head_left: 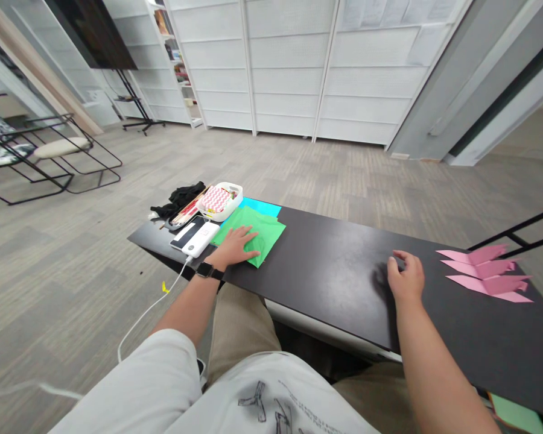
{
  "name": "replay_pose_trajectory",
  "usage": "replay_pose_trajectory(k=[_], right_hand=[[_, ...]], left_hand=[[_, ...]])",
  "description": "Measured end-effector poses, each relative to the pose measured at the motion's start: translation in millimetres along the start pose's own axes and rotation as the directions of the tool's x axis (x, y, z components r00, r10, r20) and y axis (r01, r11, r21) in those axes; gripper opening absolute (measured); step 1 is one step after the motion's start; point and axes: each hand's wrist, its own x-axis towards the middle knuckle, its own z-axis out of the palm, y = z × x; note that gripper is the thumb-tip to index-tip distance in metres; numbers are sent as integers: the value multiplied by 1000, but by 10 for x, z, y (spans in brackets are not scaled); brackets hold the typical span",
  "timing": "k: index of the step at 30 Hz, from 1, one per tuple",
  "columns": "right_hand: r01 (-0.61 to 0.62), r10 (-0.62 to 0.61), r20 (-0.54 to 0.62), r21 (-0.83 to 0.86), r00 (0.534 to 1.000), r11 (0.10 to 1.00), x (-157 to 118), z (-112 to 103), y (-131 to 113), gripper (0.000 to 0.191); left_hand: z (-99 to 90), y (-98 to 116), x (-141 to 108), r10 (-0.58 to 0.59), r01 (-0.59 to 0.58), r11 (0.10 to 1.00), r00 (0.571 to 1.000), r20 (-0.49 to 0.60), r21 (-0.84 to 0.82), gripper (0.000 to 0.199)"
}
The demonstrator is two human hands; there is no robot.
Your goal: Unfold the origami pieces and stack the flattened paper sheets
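Note:
My left hand [238, 246] lies on several green paper sheets [268, 226] at the left part of the dark table, fingers spread. A blue sheet [263, 208] peeks out behind the green ones. Over the right part of the table, my right hand [406, 277] hovers with curled fingers, thumb and forefinger apart, and I see nothing in it. To its right stand three folded pink paper figures [486, 271] in a row, not touched by the hand.
A white power bank [200, 240] with a cable and a phone [186, 232] lie left of the sheets. Behind them are a white basket [228, 211], a grey tray with sticks [185, 214] and black cloth [181, 198]. The table's [326, 253] near edge borders my lap.

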Motion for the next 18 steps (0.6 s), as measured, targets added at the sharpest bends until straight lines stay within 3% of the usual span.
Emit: replay_pose_trajectory(k=[3,10,18], right_hand=[[-2,2,5,-3,1000,1000,11,4,12,32],[2,-2,4,-2,1000,1000,7,10,16,32],[-27,26,17,10,1000,1000,8,6,5,32]], left_hand=[[111,-11,35,-68,67,997,997,47,34,80],[199,-39,48,-180,180,983,984,3,36,73],[196,-128,73,-152,152,988,988,-8,22,74]])
